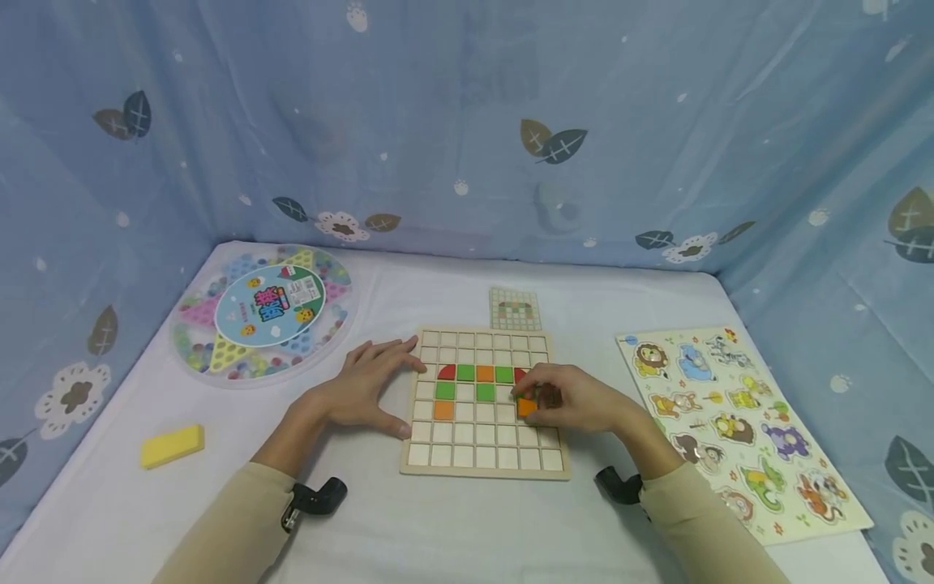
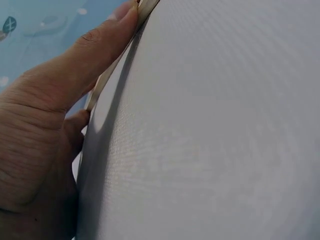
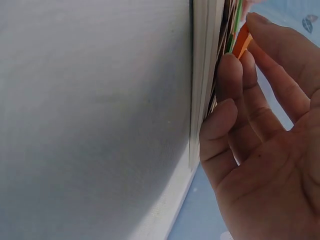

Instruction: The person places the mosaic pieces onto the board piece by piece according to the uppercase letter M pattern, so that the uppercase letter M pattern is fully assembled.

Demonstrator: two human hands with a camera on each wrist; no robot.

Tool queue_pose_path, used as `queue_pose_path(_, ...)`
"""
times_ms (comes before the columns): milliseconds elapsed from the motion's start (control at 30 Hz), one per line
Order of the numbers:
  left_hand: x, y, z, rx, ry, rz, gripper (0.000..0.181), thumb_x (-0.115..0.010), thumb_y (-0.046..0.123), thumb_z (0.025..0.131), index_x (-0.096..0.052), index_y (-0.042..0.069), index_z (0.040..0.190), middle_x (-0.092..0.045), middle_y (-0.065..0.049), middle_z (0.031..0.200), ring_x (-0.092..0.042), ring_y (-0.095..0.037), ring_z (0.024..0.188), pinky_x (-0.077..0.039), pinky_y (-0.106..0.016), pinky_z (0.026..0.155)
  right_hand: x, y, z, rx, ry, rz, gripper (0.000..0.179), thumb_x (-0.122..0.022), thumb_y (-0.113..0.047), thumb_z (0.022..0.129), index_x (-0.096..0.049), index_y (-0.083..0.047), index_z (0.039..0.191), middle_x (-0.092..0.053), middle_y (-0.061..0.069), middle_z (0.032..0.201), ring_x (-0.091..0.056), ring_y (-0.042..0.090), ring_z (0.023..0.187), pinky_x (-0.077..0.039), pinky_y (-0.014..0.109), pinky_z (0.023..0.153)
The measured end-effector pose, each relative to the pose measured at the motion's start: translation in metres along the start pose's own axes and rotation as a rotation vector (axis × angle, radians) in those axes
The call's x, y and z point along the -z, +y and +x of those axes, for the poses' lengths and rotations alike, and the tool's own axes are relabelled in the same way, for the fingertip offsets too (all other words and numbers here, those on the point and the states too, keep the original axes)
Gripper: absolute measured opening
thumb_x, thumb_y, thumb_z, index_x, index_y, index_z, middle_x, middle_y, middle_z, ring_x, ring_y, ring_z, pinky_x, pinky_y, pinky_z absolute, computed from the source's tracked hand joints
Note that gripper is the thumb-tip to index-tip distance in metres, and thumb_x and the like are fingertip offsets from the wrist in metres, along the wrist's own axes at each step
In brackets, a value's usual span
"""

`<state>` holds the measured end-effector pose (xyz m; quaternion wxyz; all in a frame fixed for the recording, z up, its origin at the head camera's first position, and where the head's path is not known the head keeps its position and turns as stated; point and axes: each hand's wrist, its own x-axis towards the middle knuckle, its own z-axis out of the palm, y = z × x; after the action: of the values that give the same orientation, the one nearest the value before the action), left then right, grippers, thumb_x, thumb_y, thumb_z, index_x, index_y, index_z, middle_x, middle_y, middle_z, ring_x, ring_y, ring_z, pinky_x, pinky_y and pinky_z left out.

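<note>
A wooden grid board (image 1: pixel 485 459) lies on the table with red, green and orange tiles in some of its squares. My right hand (image 1: pixel 576 399) is over the board's right side and pinches an orange square tile (image 1: pixel 527 407) between thumb and fingers. In the right wrist view that orange tile (image 3: pixel 242 42) is tilted, its edge showing between the fingertips. My left hand (image 1: pixel 362 384) touches the board's left edge with spread fingers. Its thumb (image 2: pixel 95 52) lies fairly straight against that edge in the left wrist view. My right fingers partly hide the tiles beneath them.
Behind the board lies a small pattern card (image 1: pixel 515 309). A round board game in clear packaging (image 1: pixel 270 307) is at the back left, and a yellow block (image 1: pixel 173 446) at the left. An animal puzzle board (image 1: pixel 744 430) lies on the right. Blue curtains (image 1: pixel 452 122) surround the table.
</note>
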<state>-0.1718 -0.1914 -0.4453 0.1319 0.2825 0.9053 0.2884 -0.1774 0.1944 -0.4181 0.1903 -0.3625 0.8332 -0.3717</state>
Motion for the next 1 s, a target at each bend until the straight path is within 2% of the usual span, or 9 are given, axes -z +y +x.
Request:
queue_pose_path(233,-0.0011,-0.0003,0.0019,0.005,-0.006,0.015,0.089,-0.088,0.065,0.065,-0.051,0.031,0.138,-0.018,-0.002,0.172,-0.016,-0.035,0.156,-0.003,-0.063,0.121,-0.0037,-0.0006,0.0011,-0.028,-0.017,-0.027,0.032,-0.080,-0.012,0.089,-0.070,-0.014,0.119,-0.068,-0.005,0.108,-0.059,0.023,0.086,-0.052,0.028,0.074)
queue_pose_path(700,-0.0005,-0.0005,-0.0012,0.045,-0.027,0.012,0.092,-0.087,0.068,0.064,-0.050,0.032,0.141,-0.014,0.002,0.173,-0.013,-0.033,0.157,0.000,-0.061,0.123,-0.0045,-0.0038,0.0007,-0.040,-0.025,-0.049,0.033,-0.079,-0.009,0.090,-0.070,-0.015,0.121,-0.068,-0.004,0.107,-0.060,0.019,0.087,-0.053,0.028,0.075)
queue_pose_path(1000,0.0004,0.0022,-0.0004,0.031,-0.015,0.001,0.089,-0.087,0.066,0.066,-0.051,0.032,0.140,-0.016,-0.001,0.173,-0.014,-0.035,0.156,-0.002,-0.064,0.121,-0.0013,-0.0055,-0.0004,-0.004,-0.053,-0.122,0.021,-0.077,-0.010,0.092,-0.079,-0.018,0.111,-0.067,-0.008,0.110,-0.058,0.016,0.097,-0.050,0.030,0.087)
